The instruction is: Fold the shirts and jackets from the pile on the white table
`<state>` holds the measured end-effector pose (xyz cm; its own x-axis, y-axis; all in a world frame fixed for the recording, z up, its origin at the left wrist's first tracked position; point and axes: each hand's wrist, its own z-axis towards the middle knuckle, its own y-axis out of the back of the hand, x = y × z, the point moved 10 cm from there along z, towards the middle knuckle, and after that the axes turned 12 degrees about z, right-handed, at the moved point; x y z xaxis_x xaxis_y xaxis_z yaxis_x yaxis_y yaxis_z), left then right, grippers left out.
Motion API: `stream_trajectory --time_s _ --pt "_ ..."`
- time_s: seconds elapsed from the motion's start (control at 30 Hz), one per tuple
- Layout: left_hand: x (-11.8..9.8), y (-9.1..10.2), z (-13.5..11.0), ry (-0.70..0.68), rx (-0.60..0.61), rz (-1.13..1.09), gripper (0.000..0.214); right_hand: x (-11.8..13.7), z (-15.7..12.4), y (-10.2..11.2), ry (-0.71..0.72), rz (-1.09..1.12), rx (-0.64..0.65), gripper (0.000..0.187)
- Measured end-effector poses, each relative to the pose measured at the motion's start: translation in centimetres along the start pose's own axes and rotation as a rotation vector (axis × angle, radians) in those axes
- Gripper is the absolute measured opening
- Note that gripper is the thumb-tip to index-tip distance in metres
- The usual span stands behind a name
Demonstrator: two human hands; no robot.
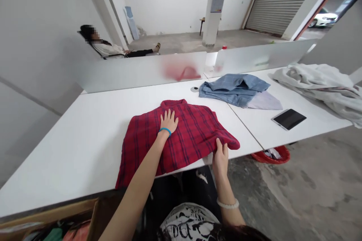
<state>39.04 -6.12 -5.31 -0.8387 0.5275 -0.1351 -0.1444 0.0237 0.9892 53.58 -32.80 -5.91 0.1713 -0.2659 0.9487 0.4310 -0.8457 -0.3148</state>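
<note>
A red plaid shirt with dark stripes lies spread on the white table, its collar toward the far side and its lower edge at the table's front. My left hand, a blue band at its wrist, rests flat on the upper part of the shirt with fingers spread. At the right side, near the sleeve end, my right hand grips the shirt's edge, thumb and fingers on the cloth. Part of that hand's grip is hidden under the fabric.
Right of the shirt lie a crumpled blue garment, a tablet and a white cloth heap. Frosted dividers line the back. A red basket and a cardboard box stand below. Beyond, a person reclines.
</note>
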Motion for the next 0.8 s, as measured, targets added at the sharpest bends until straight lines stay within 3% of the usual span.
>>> stream_trajectory --time_s 0.13,0.23,0.37,0.47,0.57,0.67,0.73,0.8 --pt "0.7 0.8 0.2 0.076 -0.057 -0.584 0.057 -0.5 -0.1 -0.1 0.024 0.221 -0.186 0.056" --pt "2.6 2.1 -0.2 0.144 -0.092 -0.950 0.050 -0.1 -0.1 -0.7 0.045 0.231 -0.193 0.057" --pt "7.8 5.1 -3.4 0.181 -0.140 -1.144 0.046 3.4 0.4 -3.0 0.239 0.198 -0.080 0.051" --pt "13.1 5.4 -7.5 0.298 -0.160 -1.532 0.041 6.7 0.4 -7.2 0.364 0.137 0.050 0.047" --pt "17.3 3.5 -11.5 0.491 -0.188 -1.848 0.036 8.9 -2.3 -15.3 0.482 -0.032 0.418 0.047" --pt "19.4 1.9 -13.9 0.572 -0.235 -2.013 0.045 7.7 -10.4 -23.7 0.686 -0.308 1.004 0.052" --pt "19.5 1.5 -14.5 0.539 -0.202 -2.091 0.057 4.3 -17.0 -26.1 0.824 -0.506 1.389 0.054" --pt "19.4 1.8 -14.5 0.478 -0.157 -2.117 0.068 0.3 -21.8 -25.8 0.891 -0.668 1.677 0.049"
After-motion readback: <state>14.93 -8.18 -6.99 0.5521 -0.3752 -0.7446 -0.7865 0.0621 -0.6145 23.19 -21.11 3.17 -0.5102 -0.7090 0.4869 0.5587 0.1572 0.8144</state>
